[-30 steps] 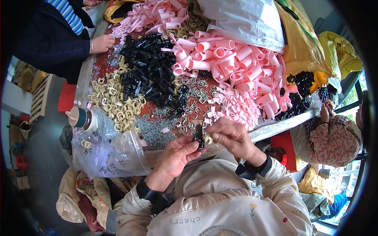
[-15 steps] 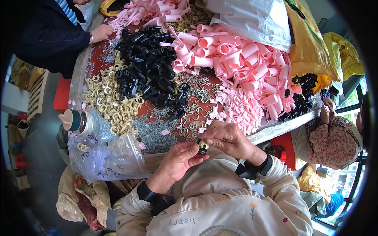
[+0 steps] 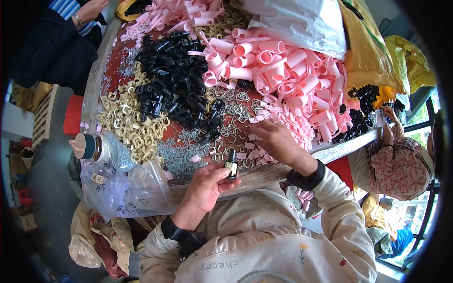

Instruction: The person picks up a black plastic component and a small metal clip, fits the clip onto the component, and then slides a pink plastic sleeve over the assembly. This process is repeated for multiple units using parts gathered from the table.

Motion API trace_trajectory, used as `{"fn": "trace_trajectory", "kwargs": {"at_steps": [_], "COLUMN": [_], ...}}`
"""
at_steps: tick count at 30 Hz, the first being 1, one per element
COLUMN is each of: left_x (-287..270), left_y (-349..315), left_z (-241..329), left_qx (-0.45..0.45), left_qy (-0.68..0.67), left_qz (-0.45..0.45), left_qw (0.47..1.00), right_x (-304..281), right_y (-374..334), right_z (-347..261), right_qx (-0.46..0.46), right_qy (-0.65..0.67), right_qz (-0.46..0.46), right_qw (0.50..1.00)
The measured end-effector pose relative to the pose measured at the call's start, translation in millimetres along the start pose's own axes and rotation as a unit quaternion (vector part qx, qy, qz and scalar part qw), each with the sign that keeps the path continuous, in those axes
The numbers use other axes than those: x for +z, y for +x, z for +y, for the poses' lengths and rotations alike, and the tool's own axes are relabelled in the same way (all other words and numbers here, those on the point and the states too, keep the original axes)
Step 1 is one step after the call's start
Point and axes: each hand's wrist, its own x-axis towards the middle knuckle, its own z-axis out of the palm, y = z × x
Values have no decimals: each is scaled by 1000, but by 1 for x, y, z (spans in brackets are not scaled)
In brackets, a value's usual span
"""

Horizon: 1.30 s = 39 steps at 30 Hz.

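Head view: the left hand (image 3: 203, 186), palm turned up, pinches a black part (image 3: 232, 174) upright between thumb and fingers above the near edge of the tabletop (image 3: 264, 175), a cream clip (image 3: 231, 166) on it. The right hand (image 3: 282, 142) reaches palm down over small pink pieces (image 3: 296, 126); whether its bent fingers pinch anything, I cannot tell.

Setting: a workshop for small parts. Evidence: broad bench (image 3: 186, 192) under loose, sorted heaps of black plastic parts (image 3: 172, 82), cream clips (image 3: 134, 120), pink tubes (image 3: 271, 68) and metal hooks (image 3: 236, 111). White sack (image 3: 297, 26) and yellow sack (image 3: 370, 54) stand on it. Two other people are around it: dark-clothed person (image 3: 54, 54) at left, floral-clad person (image 3: 401, 167) at right. Slatted wooden frame (image 3: 43, 115) at far left.
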Motion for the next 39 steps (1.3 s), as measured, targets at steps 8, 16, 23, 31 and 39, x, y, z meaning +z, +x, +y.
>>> {"fn": "trace_trajectory", "kwargs": {"at_steps": [8, 16, 23, 31, 39], "left_x": [8, 4, 10, 16, 16], "left_y": [-10, -14, -1, 3, 0], "left_z": [-7, -8, -6, -9, -13], "left_qx": [46, 92, 112, 134, 93], "left_qy": [0, 42, 43, 41, 13], "left_qz": [18, 40, 71, 69, 28], "left_qw": [999, 994, 990, 988, 995], "right_x": [5, -20, -20, -20, -16], "right_y": [10, 8, 1, -2, -13], "right_z": [1, -26, -68, -82, -87], "right_qx": [45, 103, 127, 55, 92], "right_qy": [-37, 220, 343, 251, 332], "right_qz": [-64, -29, -17, 13, 61], "right_qw": [996, 970, 931, 966, 937]}}
